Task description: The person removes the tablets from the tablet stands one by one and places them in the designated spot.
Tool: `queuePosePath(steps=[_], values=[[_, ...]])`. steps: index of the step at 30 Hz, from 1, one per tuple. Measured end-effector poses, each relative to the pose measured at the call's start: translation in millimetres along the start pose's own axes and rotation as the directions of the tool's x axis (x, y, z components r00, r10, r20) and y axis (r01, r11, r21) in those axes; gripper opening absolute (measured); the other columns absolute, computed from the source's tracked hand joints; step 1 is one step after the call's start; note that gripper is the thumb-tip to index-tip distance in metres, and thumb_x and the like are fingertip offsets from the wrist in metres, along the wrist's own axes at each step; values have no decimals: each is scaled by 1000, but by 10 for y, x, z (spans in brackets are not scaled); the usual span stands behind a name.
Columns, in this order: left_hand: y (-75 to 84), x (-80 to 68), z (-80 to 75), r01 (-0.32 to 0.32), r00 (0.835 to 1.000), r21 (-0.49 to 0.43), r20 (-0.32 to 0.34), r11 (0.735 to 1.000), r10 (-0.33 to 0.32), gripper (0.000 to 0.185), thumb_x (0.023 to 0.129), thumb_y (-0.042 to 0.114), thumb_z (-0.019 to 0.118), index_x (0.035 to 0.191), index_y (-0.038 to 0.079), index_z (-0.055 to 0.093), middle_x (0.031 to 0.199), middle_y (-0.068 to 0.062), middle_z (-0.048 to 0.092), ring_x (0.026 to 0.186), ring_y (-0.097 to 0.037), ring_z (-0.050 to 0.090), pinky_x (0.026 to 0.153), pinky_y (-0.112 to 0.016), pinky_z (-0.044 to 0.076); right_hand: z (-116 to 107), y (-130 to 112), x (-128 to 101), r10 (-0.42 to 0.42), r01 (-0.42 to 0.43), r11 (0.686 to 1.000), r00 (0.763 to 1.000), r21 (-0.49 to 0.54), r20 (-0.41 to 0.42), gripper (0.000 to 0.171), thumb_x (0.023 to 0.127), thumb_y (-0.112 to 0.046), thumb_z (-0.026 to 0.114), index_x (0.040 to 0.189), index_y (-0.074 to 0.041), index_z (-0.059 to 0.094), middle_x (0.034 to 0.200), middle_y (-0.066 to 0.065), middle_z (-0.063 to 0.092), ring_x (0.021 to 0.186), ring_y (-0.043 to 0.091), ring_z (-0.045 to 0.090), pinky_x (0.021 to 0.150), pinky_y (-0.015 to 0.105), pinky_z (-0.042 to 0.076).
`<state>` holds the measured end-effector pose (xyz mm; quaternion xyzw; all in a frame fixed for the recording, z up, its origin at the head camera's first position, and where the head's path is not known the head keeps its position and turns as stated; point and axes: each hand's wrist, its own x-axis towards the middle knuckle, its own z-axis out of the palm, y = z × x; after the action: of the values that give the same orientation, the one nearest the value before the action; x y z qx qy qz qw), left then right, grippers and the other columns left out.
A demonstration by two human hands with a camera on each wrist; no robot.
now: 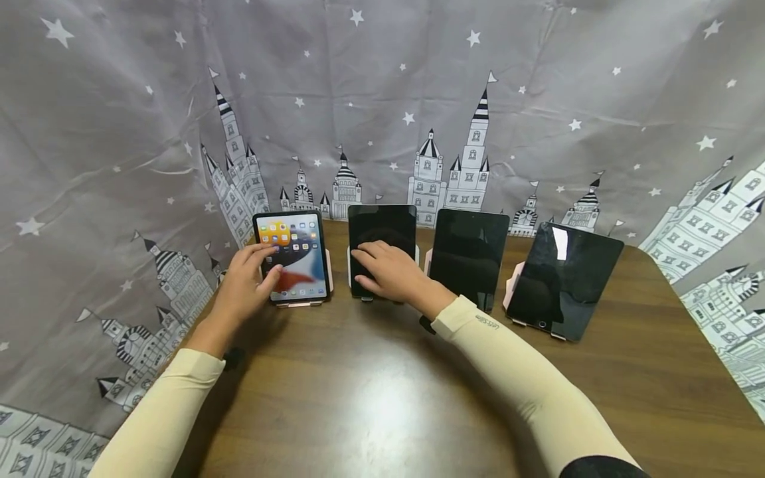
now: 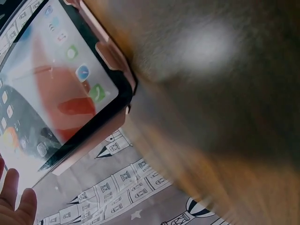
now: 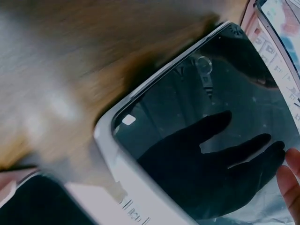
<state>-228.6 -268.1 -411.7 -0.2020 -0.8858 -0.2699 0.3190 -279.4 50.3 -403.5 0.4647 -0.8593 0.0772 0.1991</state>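
Loosely spread, holding nothing, your left hand (image 1: pixel 242 284) fronts a lit tablet (image 1: pixel 301 262), your right hand (image 1: pixel 391 271) a dark tablet (image 1: pixel 383 224); long axes upright, facing you.

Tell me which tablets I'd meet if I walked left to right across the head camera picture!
Lit tablet → first dark tablet, behind the right hand → second dark tablet → third dark tablet.

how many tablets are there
4, in a row: a lit tablet behind the left hand, a dark tablet behind the right hand, a third tablet right of that, and a fourth tablet at the right end. None appears hidden.
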Motion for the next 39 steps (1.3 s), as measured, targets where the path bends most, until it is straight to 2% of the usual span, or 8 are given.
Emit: queuePosePath(steps=[7,17,20,25,31,35,39], values=[[-78,63,1,-1,999,-40,-36,999,0,35,86,8,72,116,-7,65,114,-25,60,109,-44,53,97,-54,40,32,-41,150,-11,11,1000,1000,-6,2,46,99,-34,59,134,-4,57,129,12,59,115,26,56,99,37,47],[-180,62,-97,152,987,-51,-37,987,-154,30,90,10,68,116,-6,66,108,-20,63,100,-37,58,88,-52,43,63,-141,357,14,-14,1000,1000,-4,6,46,99,-35,60,134,-5,57,127,9,60,114,23,56,96,35,48],[-215,73,-98,169,984,-61,-37,984,-172,30,91,9,67,116,-7,65,106,-21,63,97,-37,58,86,-50,43,68,-151,390,29,-29,1000,1000,-5,6,46,98,-35,61,134,-6,57,126,8,60,113,22,57,95,34,48],[-278,77,-110,180,980,-67,-71,981,-184,26,90,6,67,112,-9,66,101,-23,63,92,-36,59,81,-39,43,98,-169,463,47,-47,999,999,10,-18,43,97,-33,64,131,-7,59,122,8,62,109,22,60,92,35,51],[-369,68,-114,247,964,-82,-77,966,-253,24,92,7,66,110,-8,67,98,-22,64,88,-32,61,75,-17,39,126,-180,566,94,-93,995,995,26,-26,42,99,-34,60,131,-7,59,121,7,62,107,20,62,88,34,52],[-408,87,-140,274,958,-82,-67,958,-280,25,93,8,65,111,-9,66,98,-22,64,86,-29,60,73,-14,38,117,-207,656,143,-141,988,990,66,-17,42,100,-35,58,132,-7,58,123,7,62,106,20,63,88,34,52],[-396,127,-149,329,943,-86,-23,940,-332,29,96,13,63,114,-9,65,102,-22,64,86,-28,60,72,-12,40,120,-229,714,209,-207,973,978,99,-6,43,99,-35,60,132,-6,58,123,7,63,103,20,64,85,34,54]])
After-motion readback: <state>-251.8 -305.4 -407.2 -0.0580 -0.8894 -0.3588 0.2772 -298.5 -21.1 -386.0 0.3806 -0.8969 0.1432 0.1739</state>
